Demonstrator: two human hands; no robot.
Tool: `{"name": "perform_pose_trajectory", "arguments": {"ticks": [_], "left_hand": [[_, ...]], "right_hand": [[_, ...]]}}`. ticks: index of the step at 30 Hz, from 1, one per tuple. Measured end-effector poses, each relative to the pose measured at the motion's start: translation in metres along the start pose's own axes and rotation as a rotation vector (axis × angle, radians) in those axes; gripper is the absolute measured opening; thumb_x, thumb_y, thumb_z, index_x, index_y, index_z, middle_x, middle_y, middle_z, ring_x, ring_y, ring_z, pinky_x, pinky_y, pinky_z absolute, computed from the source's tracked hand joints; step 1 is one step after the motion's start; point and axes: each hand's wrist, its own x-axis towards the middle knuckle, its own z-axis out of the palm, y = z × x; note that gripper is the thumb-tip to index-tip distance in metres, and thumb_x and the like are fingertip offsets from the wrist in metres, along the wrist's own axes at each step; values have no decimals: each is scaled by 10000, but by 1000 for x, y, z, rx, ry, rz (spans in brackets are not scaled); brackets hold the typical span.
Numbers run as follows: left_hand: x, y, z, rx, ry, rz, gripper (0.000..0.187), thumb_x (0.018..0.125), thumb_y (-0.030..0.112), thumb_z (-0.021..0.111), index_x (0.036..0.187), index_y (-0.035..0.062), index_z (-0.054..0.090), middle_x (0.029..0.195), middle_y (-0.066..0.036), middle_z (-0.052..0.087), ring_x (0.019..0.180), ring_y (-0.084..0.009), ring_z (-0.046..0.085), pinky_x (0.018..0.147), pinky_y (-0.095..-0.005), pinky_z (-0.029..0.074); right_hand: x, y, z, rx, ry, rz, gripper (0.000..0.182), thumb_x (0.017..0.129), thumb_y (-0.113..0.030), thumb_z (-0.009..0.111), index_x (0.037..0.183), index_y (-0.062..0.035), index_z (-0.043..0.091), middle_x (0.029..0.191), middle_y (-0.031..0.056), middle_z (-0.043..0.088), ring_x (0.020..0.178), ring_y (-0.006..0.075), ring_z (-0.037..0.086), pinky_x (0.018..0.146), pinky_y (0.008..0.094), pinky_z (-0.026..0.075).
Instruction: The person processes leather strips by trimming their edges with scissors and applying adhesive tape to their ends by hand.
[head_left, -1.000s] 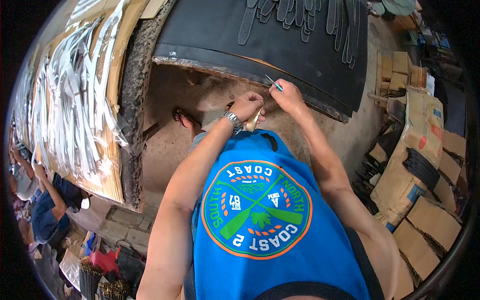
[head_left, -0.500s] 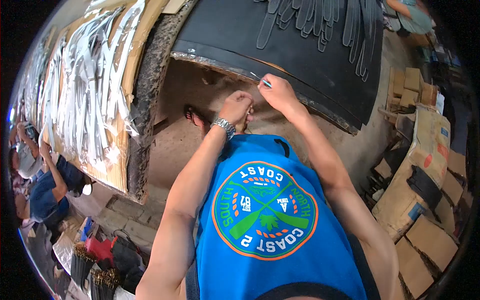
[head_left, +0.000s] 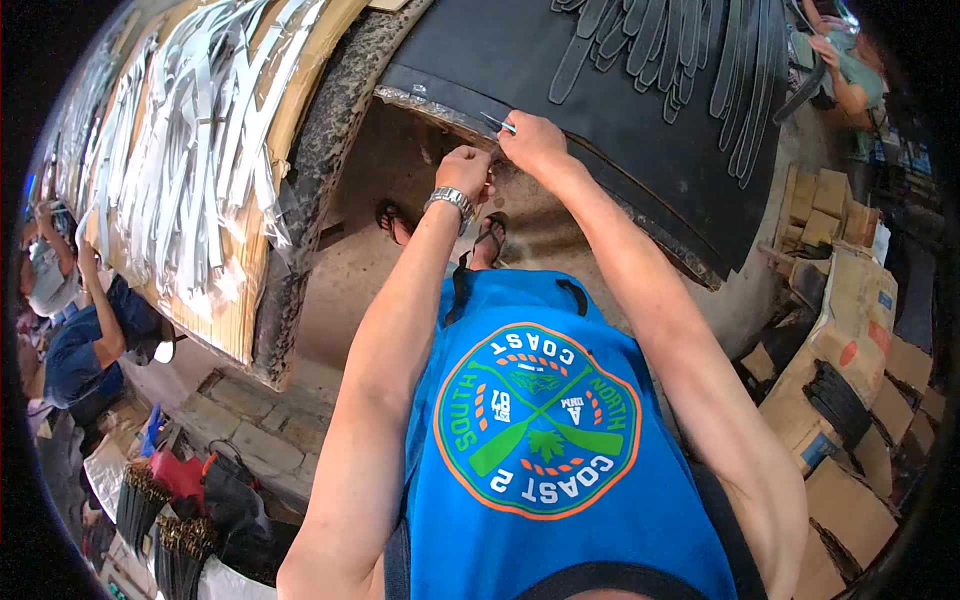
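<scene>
My right hand (head_left: 533,143) is closed around a thin pale-blue tool (head_left: 500,124) with a pointed metal tip, close to the front edge of the black-topped table (head_left: 470,70). Beside it, my left hand (head_left: 466,172), with a metal watch (head_left: 452,199) on the wrist, has its fingers curled together just below that edge. Whatever it may hold is hidden. Dark straps with light stitched edges (head_left: 650,50) lie on the far part of the black top.
To the left, silvery-white strips (head_left: 190,130) cover another table (head_left: 262,300). Cardboard boxes (head_left: 850,500) are stacked at right. People (head_left: 85,340) (head_left: 855,75) are at far left and upper right. Bundles of black straps (head_left: 185,555) stand at lower left.
Both hands have moved slightly left and up in the view, towards the table edge. The view has shifted, and both sandalled feet now show below.
</scene>
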Motion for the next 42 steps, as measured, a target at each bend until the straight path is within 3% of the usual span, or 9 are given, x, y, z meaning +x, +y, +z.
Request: {"name": "perform_pose_trajectory", "arguments": {"ticks": [9, 10, 13, 14, 17, 21, 24, 27, 42], "left_hand": [[-2, 0, 5, -20, 19, -33, 175, 902, 175, 570, 943, 16, 632, 732, -70, 648, 529, -142, 589, 445, -286, 469], [-4, 1, 6, -24, 20, -40, 170, 903, 172, 569, 940, 18, 633, 726, -67, 644, 527, -140, 583, 441, -286, 464], [-2, -1, 7, -97, 18, -48, 164, 911, 181, 579, 926, 26, 632, 710, -60, 633, 528, -133, 570, 431, -283, 451], [-1, -3, 7, -129, 16, -47, 165, 915, 187, 584, 921, 29, 631, 706, -59, 629, 529, -131, 567, 429, -282, 447], [1, -4, 8, -90, 12, -51, 183, 924, 213, 599, 897, 33, 622, 697, -57, 626, 549, -127, 571, 430, -277, 446], [0, -1, 8, -59, 20, -43, 207, 928, 237, 609, 886, 34, 610, 680, -56, 618, 501, -127, 552, 412, -275, 435], [-1, 1, 8, -66, 17, -60, 208, 926, 241, 609, 891, 36, 609, 671, -56, 615, 463, -128, 538, 399, -275, 429], [0, 0, 6, -56, 17, -63, 204, 921, 246, 609, 899, 43, 612, 667, -52, 614, 442, -129, 535, 388, -276, 422], [8, -2, 6, 24, 10, -45, 179, 901, 224, 613, 898, 45, 627, 658, -52, 609, 439, -137, 541, 391, -293, 424]], "right_hand": [[-14, -1, -31, 86, 5, 18, 505, 836, -359, 674, 1188, -51, 483, 1075, 209, 658, 1019, 386, 629, 849, 457, 478], [-18, 4, -34, 170, 20, 56, 467, 855, -373, 668, 1149, -40, 525, 1019, 169, 653, 985, 315, 639, 835, 404, 471], [-38, 22, -42, 337, -89, 95, 389, 892, -363, 636, 1081, -30, 573, 908, 88, 625, 857, 206, 601, 778, 336, 454], [-40, 32, -36, 458, -148, 94, 354, 922, -368, 599, 988, -21, 612, 833, 26, 573, 780, 125, 511, 730, 284, 420], [-45, 48, -23, 549, -213, 52, 336, 932, -356, 590, 946, -22, 624, 803, 7, 569, 759, 107, 490, 705, 279, 413], [-46, 34, -31, 438, -256, 144, 371, 928, -372, 585, 881, -6, 632, 755, 47, 589, 735, 133, 525, 678, 309, 431], [-47, 21, -27, 282, -207, 187, 411, 889, -431, 588, 939, -29, 659, 955, 193, 678, 936, 346, 638, 830, 429, 469], [-43, 20, -23, 251, -183, 176, 398, 881, -428, 596, 913, -36, 652, 981, 212, 673, 962, 378, 629, 838, 451, 467], [-23, 43, 11, 432, -192, 132, 372, 872, -377, 622, 878, -7, 657, 892, 204, 679, 864, 327, 649, 779, 426, 481]]}}
